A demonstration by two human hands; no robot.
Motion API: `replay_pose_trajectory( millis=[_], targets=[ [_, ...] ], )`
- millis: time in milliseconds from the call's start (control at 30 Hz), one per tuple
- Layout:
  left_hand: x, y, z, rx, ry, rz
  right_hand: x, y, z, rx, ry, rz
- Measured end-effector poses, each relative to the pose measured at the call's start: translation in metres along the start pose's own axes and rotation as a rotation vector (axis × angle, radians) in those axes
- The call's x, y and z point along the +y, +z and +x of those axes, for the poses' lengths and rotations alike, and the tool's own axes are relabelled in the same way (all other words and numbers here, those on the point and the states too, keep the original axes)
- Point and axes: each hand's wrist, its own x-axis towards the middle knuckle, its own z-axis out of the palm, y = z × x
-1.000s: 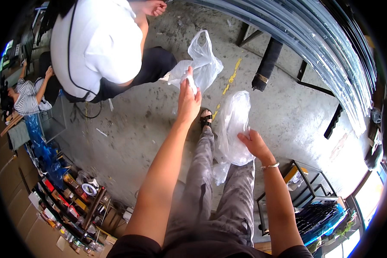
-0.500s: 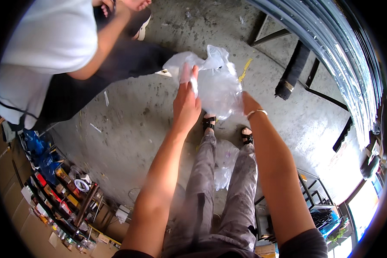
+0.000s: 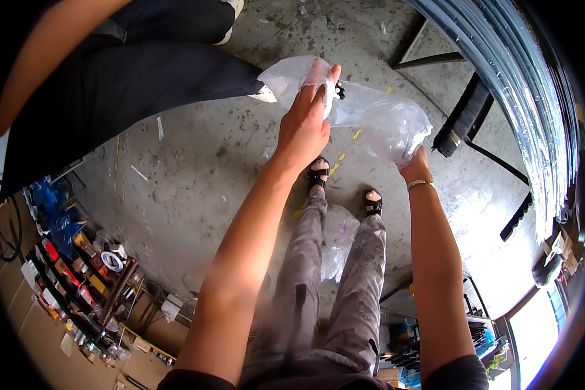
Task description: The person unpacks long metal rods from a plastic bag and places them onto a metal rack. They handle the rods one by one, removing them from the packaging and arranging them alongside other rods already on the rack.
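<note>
Head view: left hand (image 3: 305, 123) raised out in front, fingers closed in a pinch on the upper edge of a clear plastic bag (image 3: 377, 117), which hangs stretched in the air above the concrete floor (image 3: 195, 175). Right hand (image 3: 413, 166) sits under the bag's crumpled far end, mostly hidden by plastic, apparently gripping it, though finger spread cannot be told. Second plastic bag (image 3: 337, 237) lies between the person's legs; another person's dark trouser leg (image 3: 143, 78) passes just beside the held bag.
</note>
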Motion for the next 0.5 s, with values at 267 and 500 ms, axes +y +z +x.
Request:
replay_pose_trajectory(
  millis=[267, 500],
  targets=[
    [-0.001, 0.006, 0.002, 0.002, 0.025, -0.006, -0.005, -0.009, -0.001, -0.173, -0.427, -1.047],
    [-0.005, 0.005, -0.007, -0.007, -0.009, 0.017, -0.003, 0.035, -0.03, 0.027, -0.004, 0.156]
  ],
)
